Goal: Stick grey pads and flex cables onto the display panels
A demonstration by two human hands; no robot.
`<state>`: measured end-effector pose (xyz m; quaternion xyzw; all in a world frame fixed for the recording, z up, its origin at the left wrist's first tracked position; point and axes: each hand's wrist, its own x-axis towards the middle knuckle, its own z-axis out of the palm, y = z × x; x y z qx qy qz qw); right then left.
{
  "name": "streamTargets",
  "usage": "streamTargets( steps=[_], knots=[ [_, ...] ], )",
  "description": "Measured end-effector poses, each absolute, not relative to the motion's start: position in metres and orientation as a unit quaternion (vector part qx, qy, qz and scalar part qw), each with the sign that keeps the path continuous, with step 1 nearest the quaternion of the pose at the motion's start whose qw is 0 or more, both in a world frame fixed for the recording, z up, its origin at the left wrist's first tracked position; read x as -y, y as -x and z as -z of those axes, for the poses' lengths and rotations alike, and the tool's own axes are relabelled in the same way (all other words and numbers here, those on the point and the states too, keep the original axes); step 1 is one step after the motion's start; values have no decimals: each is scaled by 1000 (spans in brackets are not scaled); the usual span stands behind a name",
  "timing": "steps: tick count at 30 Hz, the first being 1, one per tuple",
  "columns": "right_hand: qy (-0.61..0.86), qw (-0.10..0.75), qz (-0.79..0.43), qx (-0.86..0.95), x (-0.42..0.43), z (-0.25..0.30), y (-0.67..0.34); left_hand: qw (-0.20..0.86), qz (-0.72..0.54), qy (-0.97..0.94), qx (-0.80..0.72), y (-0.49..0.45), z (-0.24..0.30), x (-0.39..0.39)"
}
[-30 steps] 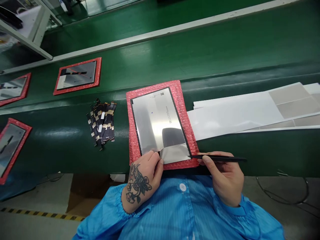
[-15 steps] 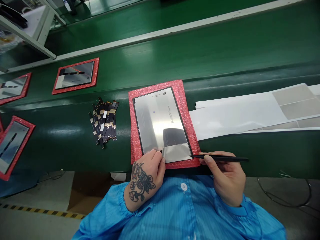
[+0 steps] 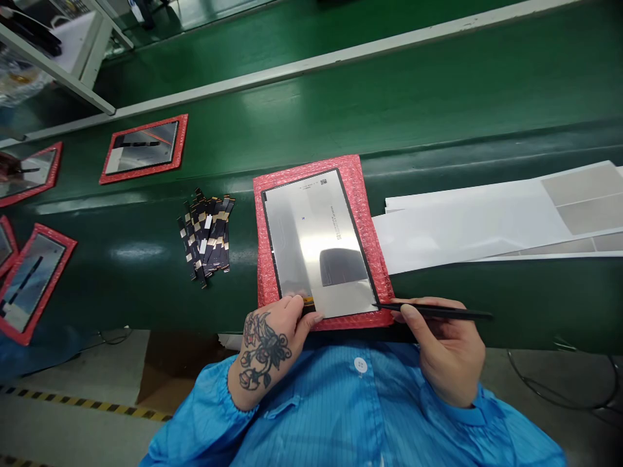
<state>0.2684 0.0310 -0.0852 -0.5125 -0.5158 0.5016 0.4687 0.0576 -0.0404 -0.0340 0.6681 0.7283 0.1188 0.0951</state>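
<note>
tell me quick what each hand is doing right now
Left hand: fingertips pinching the near edge of the silver panel on the red bubble wrap.
Right hand: closed on black tweezers.

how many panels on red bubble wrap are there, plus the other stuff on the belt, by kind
Panels on red bubble wrap: 5, namely the panel under both hands, one far left, one at the left edge, one lower left, and a sliver cut off by the frame
Pile of flex cables: 1
Stack of white sheets: 1
Black tweezers: 1
Total: 8
</note>
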Motion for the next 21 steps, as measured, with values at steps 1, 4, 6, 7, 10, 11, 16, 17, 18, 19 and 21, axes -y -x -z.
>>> streamTargets(
  steps=[1, 4, 6, 7, 10, 11, 16, 17, 18, 19, 21],
  knots=[
    [513, 469, -500, 517, -31, 86, -269, 97, -118, -672, -724, -57, 33, 41],
    [516, 471, -497, 515, -31, 86, -269, 73, -179, -698, -689, -64, 32, 40],
    [513, 475, -496, 515, -31, 85, -268, 24, -238, -733, -637, -76, 38, 34],
    [512, 476, -497, 514, -31, 85, -266, 3, -243, -751, -614, -81, 43, 32],
    [515, 470, -505, 508, -30, 87, -264, -36, -173, -789, -588, -92, 63, 25],
    [518, 464, -513, 503, -31, 88, -264, -40, -145, -791, -593, -93, 70, 24],
    [582, 580, -439, 365, -53, 82, -283, -71, -92, -794, -596, -90, 84, 24],
    [587, 615, -402, 341, -59, 79, -287, -77, -89, -795, -595, -90, 84, 24],
    [581, 636, -377, 340, -63, 75, -290, -83, -86, -796, -594, -91, 84, 24],
    [574, 635, -370, 361, -66, 73, -291, -89, -84, -798, -591, -91, 83, 24],
    [561, 590, -376, 443, -66, 70, -283, -97, -83, -797, -590, -91, 83, 28]
  ],
)
